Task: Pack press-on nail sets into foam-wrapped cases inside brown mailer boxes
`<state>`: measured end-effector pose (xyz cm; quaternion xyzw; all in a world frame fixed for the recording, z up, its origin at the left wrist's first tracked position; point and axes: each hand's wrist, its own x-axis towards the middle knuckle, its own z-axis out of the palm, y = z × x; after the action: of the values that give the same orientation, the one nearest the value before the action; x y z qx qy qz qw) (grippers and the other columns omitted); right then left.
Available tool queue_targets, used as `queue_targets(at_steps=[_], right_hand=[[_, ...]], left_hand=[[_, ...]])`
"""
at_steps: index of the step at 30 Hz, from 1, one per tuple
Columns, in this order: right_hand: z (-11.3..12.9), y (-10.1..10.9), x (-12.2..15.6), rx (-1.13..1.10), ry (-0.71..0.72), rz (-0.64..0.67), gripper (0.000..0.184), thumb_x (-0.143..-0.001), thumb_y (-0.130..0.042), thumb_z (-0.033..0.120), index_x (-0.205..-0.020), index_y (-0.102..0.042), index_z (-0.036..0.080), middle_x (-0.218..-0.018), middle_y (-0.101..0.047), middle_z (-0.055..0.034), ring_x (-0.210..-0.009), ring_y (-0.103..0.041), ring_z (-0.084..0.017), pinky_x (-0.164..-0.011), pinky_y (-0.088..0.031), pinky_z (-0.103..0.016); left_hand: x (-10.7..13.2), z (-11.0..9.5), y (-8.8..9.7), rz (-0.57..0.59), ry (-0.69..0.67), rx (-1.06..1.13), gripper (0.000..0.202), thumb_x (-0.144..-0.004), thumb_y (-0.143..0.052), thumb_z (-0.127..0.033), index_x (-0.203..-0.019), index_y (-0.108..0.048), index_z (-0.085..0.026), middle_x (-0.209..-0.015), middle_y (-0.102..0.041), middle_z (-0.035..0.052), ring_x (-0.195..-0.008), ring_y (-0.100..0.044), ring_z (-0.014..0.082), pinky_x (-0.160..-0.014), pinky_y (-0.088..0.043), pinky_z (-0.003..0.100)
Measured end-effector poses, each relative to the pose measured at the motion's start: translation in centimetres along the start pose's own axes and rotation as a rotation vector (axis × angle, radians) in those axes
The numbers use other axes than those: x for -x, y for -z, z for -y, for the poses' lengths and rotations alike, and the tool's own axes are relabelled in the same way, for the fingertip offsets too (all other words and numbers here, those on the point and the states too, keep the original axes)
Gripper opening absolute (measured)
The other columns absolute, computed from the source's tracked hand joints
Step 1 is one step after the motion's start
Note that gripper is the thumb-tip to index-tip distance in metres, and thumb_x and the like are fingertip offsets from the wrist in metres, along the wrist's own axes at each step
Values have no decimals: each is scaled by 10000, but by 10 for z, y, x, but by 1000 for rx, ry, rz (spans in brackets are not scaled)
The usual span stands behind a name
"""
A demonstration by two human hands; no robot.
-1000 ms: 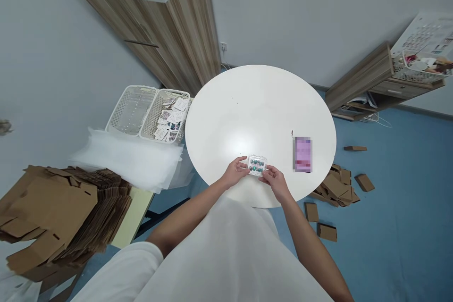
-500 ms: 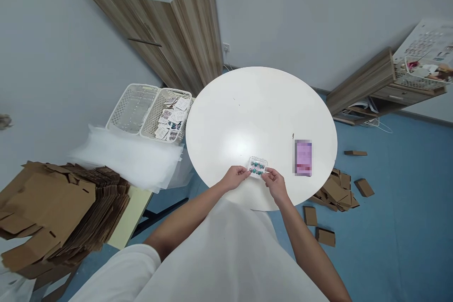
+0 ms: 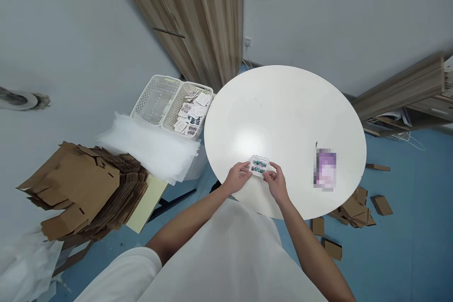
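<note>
A small clear plastic case with dark green pieces inside is held just above the near edge of the round white table. My left hand pinches its left end and my right hand pinches its right end, fingers closed on it. A phone lies flat on the table to the right of my hands.
Two white mesh baskets stand left of the table, one holding printed cards. White foam sheets and a stack of flat cardboard boxes lie on a bench at left. Cardboard scraps litter the blue floor at right. A wooden cabinet stands behind.
My hands still hold the clear case at the table's near edge. The view has swung to the left, so the table and phone now sit further right in the picture.
</note>
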<state>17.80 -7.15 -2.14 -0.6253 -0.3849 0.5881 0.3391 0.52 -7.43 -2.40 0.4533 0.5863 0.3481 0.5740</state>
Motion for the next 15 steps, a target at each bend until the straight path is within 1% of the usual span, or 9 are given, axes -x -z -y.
queue_targets(at_steps=[3, 5, 8, 9, 11, 15], right_hand=[[6, -25, -8, 30, 14, 0, 513, -704, -549, 427, -1162, -414, 240, -761, -602, -8, -719, -545, -156, -678, -424, -306], [10, -43, -15, 48, 28, -5, 524, -709, -542, 420, -1185, -410, 244, -898, -593, -38, -776, -540, -159, -711, -429, -317], [15, -72, -27, 111, 51, -39, 528, -697, -551, 412, -1191, -430, 270, -1117, -491, -63, -864, -507, -170, -722, -438, -319], [16, -81, -32, 136, 54, -51, 524, -691, -556, 411, -1185, -444, 278, -1141, -464, -62, -887, -492, -175, -720, -440, -318], [20, -100, -43, 168, 54, -55, 524, -683, -561, 407, -1182, -457, 283, -1118, -453, -59, -901, -474, -180, -722, -443, -318], [29, -136, -69, 171, 34, -8, 570, -673, -570, 385, -1214, -426, 276, -1061, -465, -52, -867, -485, -173, -743, -448, -324]], left_hand=[[-3, 2, 19, -21, 5, 3, 425, -729, -589, -311, -1138, -519, -217, -1031, -511, 77, -908, -520, 165, -763, -473, 297], [-8, 4, 34, -36, -2, 13, 440, -734, -583, -308, -1158, -500, -224, -1053, -487, 75, -927, -505, 166, -770, -472, 295], [-19, 7, 59, -79, -17, 6, 467, -741, -572, -316, -1190, -465, -245, -1098, -447, 72, -969, -477, 173, -779, -462, 290], [-24, 8, 68, -96, -13, -9, 476, -741, -571, -323, -1198, -456, -252, -1109, -438, 72, -984, -468, 177, -783, -455, 290], [-34, 9, 85, -125, 5, -54, 496, -737, -574, -338, -1208, -444, -260, -1123, -424, 72, -1009, -454, 190, -787, -441, 292], [-54, 10, 118, -143, 45, -109, 536, -736, -567, -367, -1235, -415, -244, -1132, -407, 85, -1022, -445, 207, -776, -426, 293]])
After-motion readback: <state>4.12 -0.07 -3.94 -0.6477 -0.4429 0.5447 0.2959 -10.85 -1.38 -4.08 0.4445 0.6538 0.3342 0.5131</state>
